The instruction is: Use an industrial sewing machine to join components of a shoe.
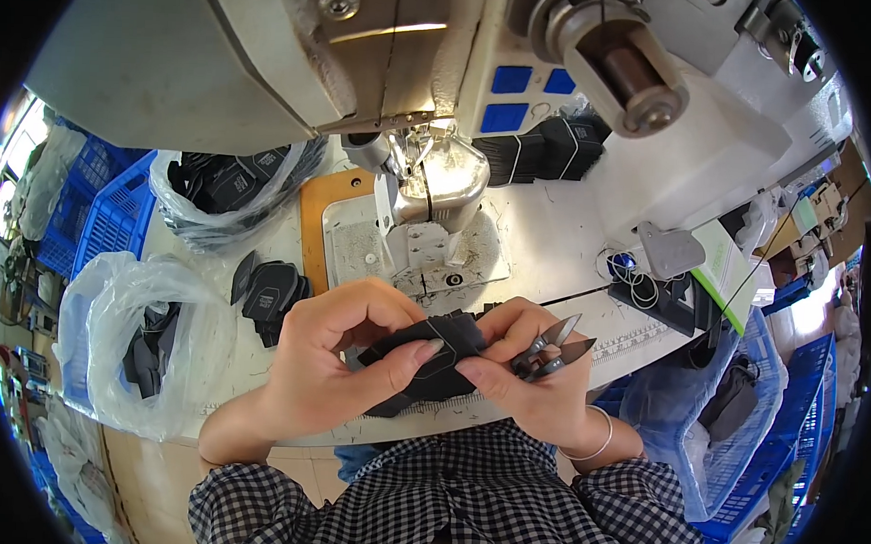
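Both my hands hold a dark fabric piece [442,368] with a thin pale line across it, just in front of the sewing machine. My left hand [342,350] pinches it from the left, thumb on top. My right hand [537,391] grips its right edge between thumb and fingers. A pair of thread snips [550,353] is also tucked in my right hand, blades pointing up and to the right. Beyond my hands stands the sewing machine's needle area [428,209], lit by a lamp. A small stack of similar dark pieces [272,295] lies left of my left hand.
Plastic-lined containers of dark pieces stand at left: a round one [183,220] and a bag [116,342]. Bundled dark pieces [545,151] lie behind the needle area. Dark strips [660,304] and a green-and-white packet [728,277] are at right, above a lined blue crate [670,424].
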A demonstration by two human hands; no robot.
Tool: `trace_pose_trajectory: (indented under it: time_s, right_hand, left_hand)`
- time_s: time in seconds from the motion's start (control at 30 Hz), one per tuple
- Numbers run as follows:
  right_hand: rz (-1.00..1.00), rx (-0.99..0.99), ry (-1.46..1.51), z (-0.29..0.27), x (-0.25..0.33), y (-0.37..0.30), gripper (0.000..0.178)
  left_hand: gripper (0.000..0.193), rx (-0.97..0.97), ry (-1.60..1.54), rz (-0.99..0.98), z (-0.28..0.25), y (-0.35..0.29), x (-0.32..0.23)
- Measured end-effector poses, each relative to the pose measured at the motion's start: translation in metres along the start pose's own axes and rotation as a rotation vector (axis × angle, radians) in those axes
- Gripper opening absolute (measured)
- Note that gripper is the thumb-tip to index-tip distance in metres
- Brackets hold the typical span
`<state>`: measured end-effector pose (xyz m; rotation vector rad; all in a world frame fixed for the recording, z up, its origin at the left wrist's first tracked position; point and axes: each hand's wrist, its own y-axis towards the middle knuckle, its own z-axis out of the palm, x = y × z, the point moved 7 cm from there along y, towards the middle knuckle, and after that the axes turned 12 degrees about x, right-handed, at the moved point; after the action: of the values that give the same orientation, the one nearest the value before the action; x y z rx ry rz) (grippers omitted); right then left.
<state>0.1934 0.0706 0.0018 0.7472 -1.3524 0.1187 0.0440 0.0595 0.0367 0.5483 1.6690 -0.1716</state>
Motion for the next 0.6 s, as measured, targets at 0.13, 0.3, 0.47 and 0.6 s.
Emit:
trace_pose_trajectory:
  time_s: [0.13,0.3,0.47,0.6]
  right_hand:
    - [-0.014,-0.014,0.035,0.001,-0.003,-0.002,0.013]
    - [-0.067,-0.004,0.028,0.004,0.002,0.0,0.013]
    - [-0.099,0.007,-0.031,0.007,0.007,-0.001,0.014]
    - [-0.101,-0.013,-0.005,0.005,0.002,0.0,0.015]
  left_hand:
    - [0.011,0.02,0.038,0.007,0.0,-0.001,-0.003]
    - [0.015,0.061,0.063,0.059,0.001,0.0,-0.002]
    - [0.017,0.047,0.055,0.07,0.0,-0.004,-0.006]
    - [0.017,0.057,0.04,0.041,-0.001,-0.001,-0.003]
